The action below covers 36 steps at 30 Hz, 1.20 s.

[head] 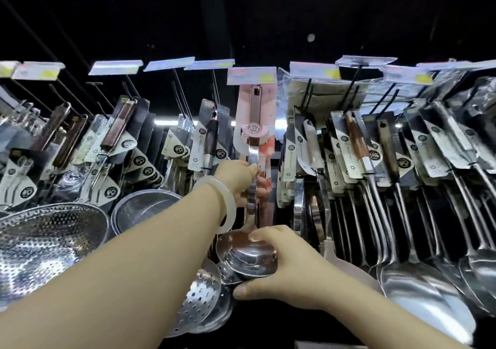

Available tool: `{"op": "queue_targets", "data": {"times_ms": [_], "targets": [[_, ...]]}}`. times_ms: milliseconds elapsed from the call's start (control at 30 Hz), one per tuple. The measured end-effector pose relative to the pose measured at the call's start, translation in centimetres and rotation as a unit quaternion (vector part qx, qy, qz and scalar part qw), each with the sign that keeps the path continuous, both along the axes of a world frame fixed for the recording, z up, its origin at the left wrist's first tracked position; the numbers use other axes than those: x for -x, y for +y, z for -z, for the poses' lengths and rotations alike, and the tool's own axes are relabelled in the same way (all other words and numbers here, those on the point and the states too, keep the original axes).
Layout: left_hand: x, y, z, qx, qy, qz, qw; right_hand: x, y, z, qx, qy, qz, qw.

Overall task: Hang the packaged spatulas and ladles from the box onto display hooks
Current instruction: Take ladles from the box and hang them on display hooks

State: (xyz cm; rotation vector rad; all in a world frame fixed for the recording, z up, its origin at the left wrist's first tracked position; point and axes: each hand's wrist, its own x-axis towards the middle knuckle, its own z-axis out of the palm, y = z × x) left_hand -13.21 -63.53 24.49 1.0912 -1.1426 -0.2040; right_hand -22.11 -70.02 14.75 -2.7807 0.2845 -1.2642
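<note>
**Ladle held up at the hook wall**

From the head camera: the left hand (239,181) grips the shaft of a packaged ladle (253,161) with a pink card, while the right hand (284,265) cups its steel bowl from below, among hanging utensils (370,155).

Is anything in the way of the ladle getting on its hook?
Nothing visible: the ladle, held by left hand and right hand, is already up at the hook under the price tag.

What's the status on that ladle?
Left hand grips ladle handle. Right hand cups its bowl. Pink card up at hook; neighbouring packs crowd both sides.
</note>
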Motion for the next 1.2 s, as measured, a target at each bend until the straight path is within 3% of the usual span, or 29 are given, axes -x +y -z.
{"op": "queue_targets", "data": {"times_ms": [367, 533, 700, 900, 1000, 1200], "targets": [[-1.1, -0.4, 0.3, -0.005, 0.009, 0.014, 1.0, -0.4, 0.3, 0.2, -0.001, 0.035, 0.006, 0.999], [-2.4, -1.5, 0.5, -0.026, -0.005, -0.033, 0.999, -0.8, 0.4, 0.1, -0.011, 0.067, 0.018, 0.998], [-3.2, -3.0, 1.1, -0.043, 0.009, 0.013, 0.999, -0.9, 0.0, -0.3, -0.015, 0.098, 0.045, 0.994], [-4.9, -4.8, 1.5, 0.016, -0.104, -0.113, 0.988, -2.1, -1.5, -0.1, 0.005, 0.145, 0.103, 0.984], [-5.8, -5.6, 1.1, -0.009, -0.184, -0.218, 0.958, -3.0, -2.1, -0.4, 0.001, 0.177, 0.122, 0.977], [-7.2, -8.3, 1.3, -0.04, -0.242, -0.31, 0.919, -5.1, -3.1, -1.0, 0.033, 0.221, 0.17, 0.96]]}}
